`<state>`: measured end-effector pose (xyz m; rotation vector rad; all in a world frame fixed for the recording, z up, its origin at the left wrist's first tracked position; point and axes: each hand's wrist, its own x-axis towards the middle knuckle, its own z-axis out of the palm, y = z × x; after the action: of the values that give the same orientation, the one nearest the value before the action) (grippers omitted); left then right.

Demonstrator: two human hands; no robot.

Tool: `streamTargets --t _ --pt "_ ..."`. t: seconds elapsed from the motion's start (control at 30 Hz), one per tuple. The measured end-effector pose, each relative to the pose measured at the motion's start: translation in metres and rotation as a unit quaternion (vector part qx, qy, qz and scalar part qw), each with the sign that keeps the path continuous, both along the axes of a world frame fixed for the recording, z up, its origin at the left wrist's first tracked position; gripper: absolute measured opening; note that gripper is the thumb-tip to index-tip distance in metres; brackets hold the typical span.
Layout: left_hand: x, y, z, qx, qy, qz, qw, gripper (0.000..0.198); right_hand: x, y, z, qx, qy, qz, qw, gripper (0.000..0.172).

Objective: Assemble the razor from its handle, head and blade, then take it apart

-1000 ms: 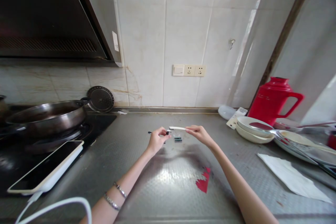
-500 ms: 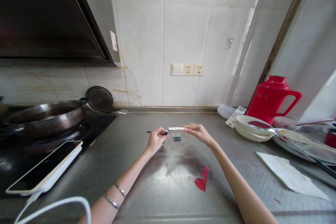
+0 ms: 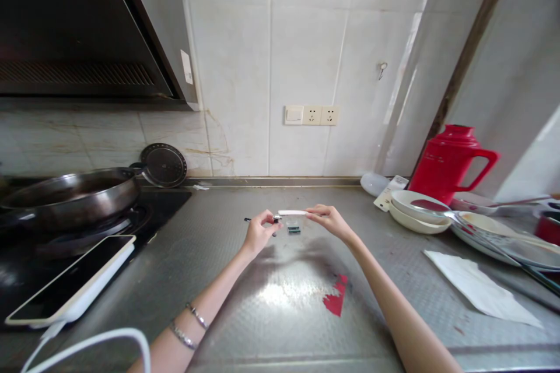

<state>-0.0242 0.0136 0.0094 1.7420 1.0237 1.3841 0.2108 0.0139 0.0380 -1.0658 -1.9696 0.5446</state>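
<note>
Near the middle of the metal counter (image 3: 210, 303), my left hand (image 3: 261, 231) pinches a small black object (image 3: 276, 219), too small to make out fully. My right hand (image 3: 327, 220) holds the right end of a thin white stick-like object (image 3: 292, 213) between thumb and fingers. The white piece lies level, its left end close to the black object; whether they touch is unclear. Just below it, between the hands, a small clear and dark green item (image 3: 293, 228) rests on the counter. A red torn patch (image 3: 336, 296) lies nearer, toward the right.
A pan (image 3: 74, 198) sits on the stove at left, with a phone (image 3: 72, 282) and white cable (image 3: 109, 333) in front. At right are a red jug (image 3: 448, 163), stacked bowls (image 3: 417, 218), a plate with utensils (image 3: 494, 233) and a white napkin (image 3: 481, 288).
The whole view has shifted slightly. Both hands keep their holds, and the white object's left end appears slightly nearer the black one.
</note>
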Motion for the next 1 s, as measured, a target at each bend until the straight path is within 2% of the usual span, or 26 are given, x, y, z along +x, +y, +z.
streamTargets --t 0.07,0.23,0.37,0.53,0.7,0.9,1.0 --pt "0.0006 -0.0008 0.0018 -0.003 -0.004 0.0 1.0 0.017 0.0009 0.0005 -0.0006 0.0 0.011 -0.003 1.0 0.037" --pt "0.001 -0.0005 0.0017 0.003 -0.019 -0.002 1.0 0.018 0.0005 0.0015 -0.002 -0.001 0.03 0.038 0.999 0.035" --pt "0.0009 -0.0018 0.0025 0.003 -0.018 -0.013 1.0 0.018 0.0009 0.0021 -0.0036 0.001 0.022 0.009 1.0 0.037" --pt "0.0006 -0.0023 0.0023 0.014 0.002 0.005 1.0 0.015 -0.0033 -0.0015 0.0009 0.01 0.021 0.034 0.999 0.034" --pt "0.0007 -0.0006 -0.0024 0.017 0.019 0.011 1.0 0.017 -0.0041 0.0004 -0.0001 0.03 0.008 -0.007 0.999 0.035" --pt "-0.0006 -0.0009 0.0005 0.026 0.032 0.028 0.999 0.015 -0.0079 -0.0044 0.0055 0.053 -0.016 0.016 0.998 0.032" --pt "-0.0012 -0.001 0.0017 0.019 0.033 0.038 0.999 0.015 -0.0089 -0.0049 0.006 0.06 -0.02 -0.003 0.998 0.031"
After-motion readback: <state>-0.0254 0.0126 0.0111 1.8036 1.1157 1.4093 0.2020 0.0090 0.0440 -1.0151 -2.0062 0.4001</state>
